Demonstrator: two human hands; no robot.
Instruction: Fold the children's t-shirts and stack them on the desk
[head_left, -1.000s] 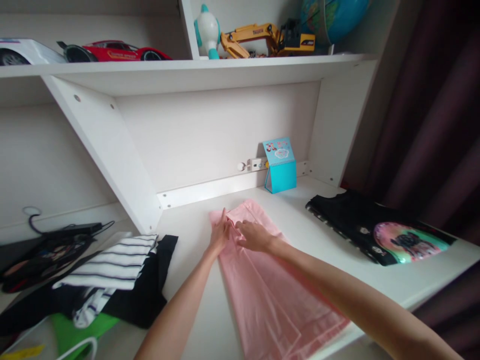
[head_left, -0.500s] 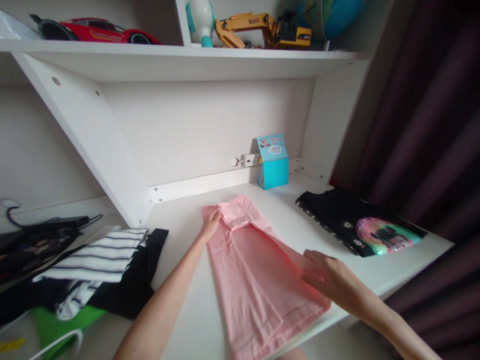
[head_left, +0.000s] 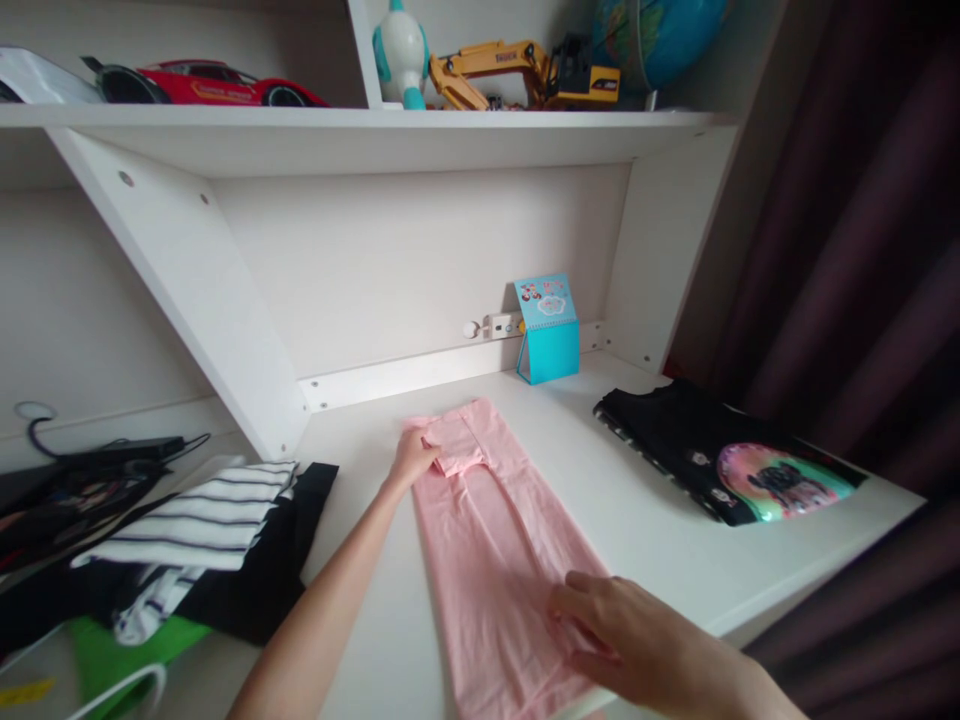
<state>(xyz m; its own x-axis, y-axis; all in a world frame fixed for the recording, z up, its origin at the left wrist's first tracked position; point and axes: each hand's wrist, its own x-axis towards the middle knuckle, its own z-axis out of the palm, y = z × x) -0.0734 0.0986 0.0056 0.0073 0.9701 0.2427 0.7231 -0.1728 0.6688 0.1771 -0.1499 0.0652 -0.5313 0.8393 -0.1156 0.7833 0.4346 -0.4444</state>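
Here's your folded pink garment [head_left: 495, 560] on the counter [head_left: 394, 590], nearer you than the desk calendar [head_left: 553, 350] and to its left, long axis running toward you from the flapped end nearest the calendar, slanting slightly right. Your left hand [head_left: 415, 455] lies on that far end, thumb on top; your right hand [head_left: 607, 625], fingers curled, meets the near right edge, well in front of the calendar. Pinching or just pressing? I can't tell for either.

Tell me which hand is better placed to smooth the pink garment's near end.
Likely the right hand: it is by that end, the left hand at the pink garment's far end.
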